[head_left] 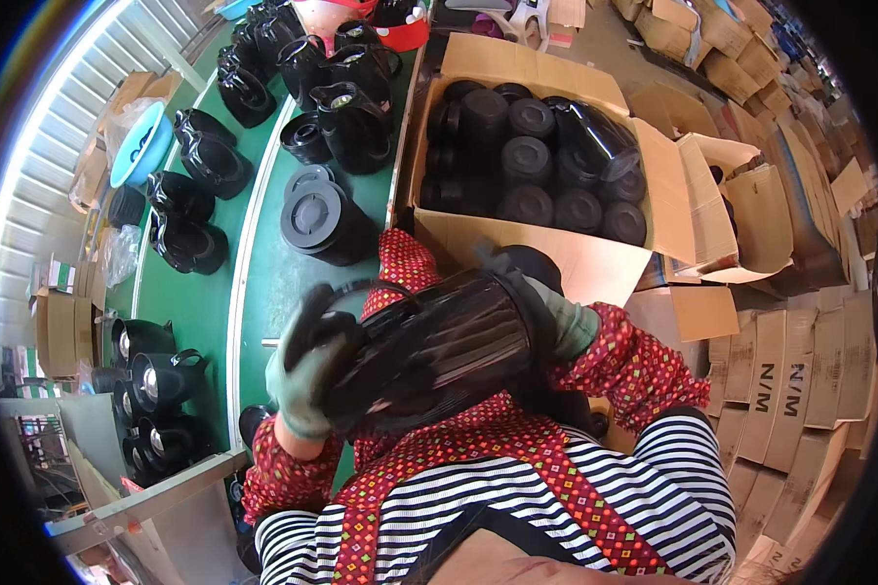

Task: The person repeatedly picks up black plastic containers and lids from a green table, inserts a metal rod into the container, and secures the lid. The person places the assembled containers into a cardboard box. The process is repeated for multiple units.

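A glossy black jug lies tilted across the front of my body, held between both hands. My left hand, in a pale green and black glove, grips its left end and is slightly blurred. At the other end, my right hand is closed round the jug, its fingers partly hidden behind it. Just beyond the left hand, on the green table, stands a stack of black round parts with ringed tops. Behind that stack are black jugs with handles and a black ring-shaped part.
An open cardboard box at the far right holds several black round parts and a clear plastic bag. More jugs line the green table on the left, near a blue basin. Stacked cartons stand at right.
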Available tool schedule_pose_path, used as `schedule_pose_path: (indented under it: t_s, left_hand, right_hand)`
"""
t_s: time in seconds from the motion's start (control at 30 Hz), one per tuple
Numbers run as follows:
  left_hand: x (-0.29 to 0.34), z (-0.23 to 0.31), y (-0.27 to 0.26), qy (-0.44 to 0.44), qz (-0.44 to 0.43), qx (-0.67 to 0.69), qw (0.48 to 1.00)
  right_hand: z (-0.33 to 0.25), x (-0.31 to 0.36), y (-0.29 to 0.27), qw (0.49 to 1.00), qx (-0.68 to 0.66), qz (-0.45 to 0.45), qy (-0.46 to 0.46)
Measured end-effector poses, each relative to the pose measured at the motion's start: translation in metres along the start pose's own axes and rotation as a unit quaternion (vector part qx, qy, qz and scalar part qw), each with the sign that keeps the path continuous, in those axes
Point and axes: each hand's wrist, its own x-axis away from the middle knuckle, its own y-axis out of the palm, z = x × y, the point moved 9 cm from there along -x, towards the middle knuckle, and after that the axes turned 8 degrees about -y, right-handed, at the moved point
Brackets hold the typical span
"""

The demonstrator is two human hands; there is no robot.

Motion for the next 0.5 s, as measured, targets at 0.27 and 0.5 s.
schedule_pose_path:
  t_s: [0.27,0.5]
  left_hand:
    - [0.015,-0.038,0.011,-0.225,0.005,0.156,0.962]
    - [0.043,-0.081,0.030,-0.313,-0.045,0.223,0.922]
  right_hand:
    - [-0.038,0.024,0.037,0.899,0.300,-0.016,-0.320]
    - [-0.008,0.005,-0.004,0.990,0.046,0.085,-0.101]
